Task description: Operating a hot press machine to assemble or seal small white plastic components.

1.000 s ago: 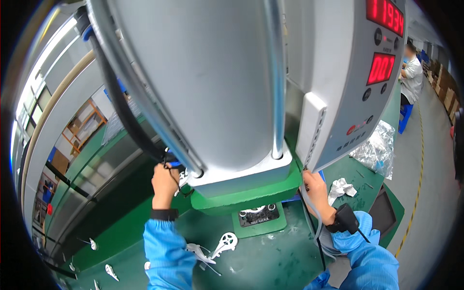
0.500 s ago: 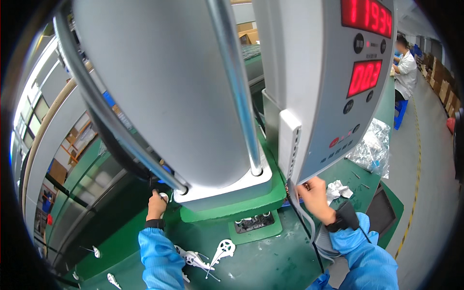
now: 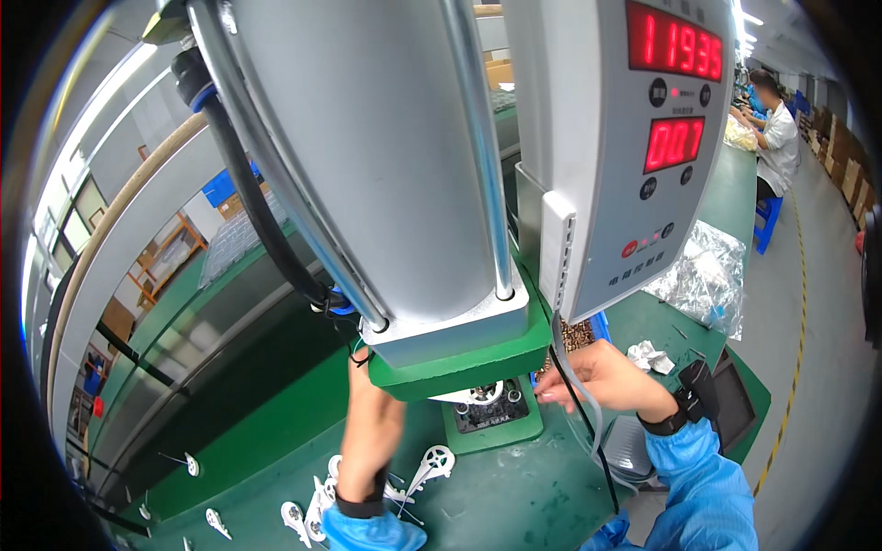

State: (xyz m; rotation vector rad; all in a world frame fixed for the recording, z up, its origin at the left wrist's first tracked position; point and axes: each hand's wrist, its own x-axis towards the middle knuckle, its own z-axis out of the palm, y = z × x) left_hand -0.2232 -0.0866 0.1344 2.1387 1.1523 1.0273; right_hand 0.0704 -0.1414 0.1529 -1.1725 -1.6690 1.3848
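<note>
Head view, left to right. At the far left edge a few small white parts (image 3: pixel 191 464) lie scattered on the green table (image 3: pixel 514 505), well apart from the hands. Nearer the lower middle a cluster of white plastic pieces lies on the table — among them a white wheel (image 3: pixel 437 459) with spokes, just beside the left forearm.

The left hand (image 3: pixel 366 372) reaches up and away from the person, to the left edge of the green plate (image 3: pixel 459 363) that carries the big grey cylinder (image 3: pixel 386 156) of the press. Its fingers are hidden behind the plate's edge, so I cannot tell whether they are spread or closed on anything. A thick black hose (image 3: pixel 248 193) runs down the cylinder's left side to a blue fitting just above that hand.

Under the plate, in the middle, sits a dark fixture (image 3: pixel 485 413) on a green base, and a white part (image 3: pixel 480 395) seems to rest in it, partly covered by the plate.

The right hand (image 3: pixel 593 372) is just right of the fixture, its fingers drawn together and pointing toward it; the fingertips look pinched, possibly on something small, but that is too small to make out. A grey cable (image 3: pixel 588 413) hangs down in front of this hand. The wrist wears a black strap (image 3: pixel 684 404) above a blue sleeve.

Above the right hand stands a grey control box (image 3: pixel 634 184) with two red number displays. Further right a crumpled clear bag (image 3: pixel 703 275) lies on the table, and at the far upper right a seated person (image 3: pixel 776 138) works at another bench.
</note>
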